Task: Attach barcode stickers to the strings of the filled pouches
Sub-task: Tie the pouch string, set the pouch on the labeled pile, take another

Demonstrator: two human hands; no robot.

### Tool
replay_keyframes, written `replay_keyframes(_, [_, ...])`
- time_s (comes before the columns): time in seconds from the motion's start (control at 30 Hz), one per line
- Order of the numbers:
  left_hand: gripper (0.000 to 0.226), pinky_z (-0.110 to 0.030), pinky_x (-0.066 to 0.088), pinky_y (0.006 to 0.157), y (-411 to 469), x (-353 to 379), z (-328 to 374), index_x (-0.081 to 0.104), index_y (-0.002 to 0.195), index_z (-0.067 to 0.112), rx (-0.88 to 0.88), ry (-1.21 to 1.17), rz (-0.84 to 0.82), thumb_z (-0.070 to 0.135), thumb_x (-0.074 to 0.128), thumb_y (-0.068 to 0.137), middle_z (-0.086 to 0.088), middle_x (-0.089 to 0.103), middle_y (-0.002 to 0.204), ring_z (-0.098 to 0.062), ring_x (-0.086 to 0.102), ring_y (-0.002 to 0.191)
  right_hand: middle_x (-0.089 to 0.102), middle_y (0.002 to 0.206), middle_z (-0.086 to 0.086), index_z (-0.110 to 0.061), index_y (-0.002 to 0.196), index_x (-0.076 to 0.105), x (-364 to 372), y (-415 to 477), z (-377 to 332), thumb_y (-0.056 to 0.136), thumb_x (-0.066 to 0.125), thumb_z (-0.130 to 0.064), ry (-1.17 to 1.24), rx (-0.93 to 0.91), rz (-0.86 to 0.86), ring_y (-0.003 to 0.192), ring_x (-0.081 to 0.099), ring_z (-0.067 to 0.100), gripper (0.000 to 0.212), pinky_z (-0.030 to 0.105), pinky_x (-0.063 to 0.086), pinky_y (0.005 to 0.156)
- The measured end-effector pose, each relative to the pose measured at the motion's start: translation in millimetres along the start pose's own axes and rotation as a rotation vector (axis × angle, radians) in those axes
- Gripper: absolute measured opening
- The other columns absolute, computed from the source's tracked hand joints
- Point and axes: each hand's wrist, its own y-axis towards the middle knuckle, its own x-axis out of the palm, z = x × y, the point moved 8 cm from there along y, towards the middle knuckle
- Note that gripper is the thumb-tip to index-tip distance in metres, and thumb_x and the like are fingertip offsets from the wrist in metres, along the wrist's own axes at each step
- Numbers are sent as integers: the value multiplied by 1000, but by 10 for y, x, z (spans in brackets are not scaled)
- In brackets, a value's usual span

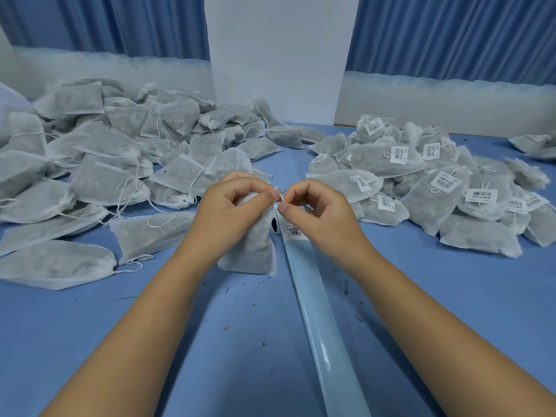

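Blue table (240, 341) bearing an unlabelled pouch heap (105, 164) at left and a barcoded pouch heap (436, 188) at right. A pale backing strip (319, 311) runs down the centre, with a barcode sticker (293, 231) at its far end. Just left of the strip stands one filled pouch (255, 248). Above it, the left hand (228, 212) and right hand (322, 212) meet, fingers curled, each pinching what appears to be the pouch's string (281, 197).

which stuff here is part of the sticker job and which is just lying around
In the job: left hand, right hand, held pouch, string, sticker strip, unlabelled pile, labelled pile.
Lying about: curtains, white panel, crumbs.
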Motion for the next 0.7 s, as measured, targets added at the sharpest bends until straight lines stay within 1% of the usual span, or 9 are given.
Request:
replay_keyframes(0.13, [12, -13, 41, 83, -4, -1, -4, 75, 78, 15, -19, 0, -16, 8, 71, 87, 2, 65, 93, -2, 61, 89, 64, 80, -1, -15, 80, 58, -48, 2, -39, 80, 75, -2, 88, -24, 39, 78, 59, 11, 22, 29, 50, 70])
replay_keyframes(0.23, [16, -15, 41, 83, -10, -5, 6, 73, 74, 18, -28, 20, -12, 8, 72, 87, -2, 66, 94, -3, 60, 89, 65, 78, -4, -16, 78, 57, -53, 7, -24, 80, 76, 1, 45, -19, 58, 76, 60, 10, 26, 28, 51, 69])
replay_keyframes(0.3, [14, -16, 41, 81, -10, -14, -1, 73, 74, 18, -42, 56, 0, 11, 73, 86, -6, 66, 96, -6, 59, 88, 64, 77, -7, -16, 80, 60, -73, 16, -5, 82, 74, 1, -18, -17, 71, 74, 59, 9, 22, 25, 49, 65])
replay_keyframes(0.37, [9, -18, 40, 80, -10, -24, -12, 74, 76, 17, -54, 133, 10, 15, 75, 85, -8, 65, 97, -12, 59, 90, 64, 78, -7, -19, 88, 66, -86, 17, -12, 84, 71, -1, -121, -43, 75, 73, 57, 8, 20, 20, 46, 63])
replay_keyframes(0.43, [7, -16, 40, 79, -10, -25, -11, 75, 77, 20, -55, 194, 8, 18, 77, 83, -5, 64, 95, -15, 60, 92, 65, 82, -3, -20, 93, 72, -81, 9, -50, 86, 69, -2, -287, -117, 79, 73, 57, 7, 20, 17, 45, 66])
replay_keyframes(0.53, [12, -15, 40, 77, -9, -27, -6, 73, 72, 26, -68, 216, -5, 20, 77, 82, -1, 63, 95, -14, 60, 92, 65, 84, 2, -16, 91, 74, -49, -14, -97, 87, 67, -3, -433, -199, 83, 75, 57, 9, 15, 18, 46, 68])
replay_keyframes(0.6, [9, -16, 40, 78, -3, -32, -13, 75, 73, 24, -80, 229, -10, 21, 77, 81, -1, 63, 96, -13, 60, 93, 63, 83, -2, -17, 87, 71, -32, -8, -67, 88, 65, -4, -444, -162, 58, 75, 56, 8, 14, 20, 46, 69])
replay_keyframes(0.63, [6, -17, 40, 78, 0, -35, -16, 76, 76, 21, -84, 239, -10, 21, 77, 81, -1, 63, 96, -13, 59, 93, 62, 80, -7, -19, 83, 69, -24, 2, -32, 88, 64, -4, -425, -114, 36, 74, 55, 6, 16, 19, 45, 68])
replay_keyframes(0.7, [5, -17, 40, 78, 3, -40, -21, 77, 80, 16, -84, 261, -9, 21, 77, 82, -2, 64, 97, -12, 59, 94, 59, 69, -17, -22, 76, 63, 2, 13, 52, 90, 62, -6, -310, 18, -23, 66, 52, 1, 22, 16, 41, 65])
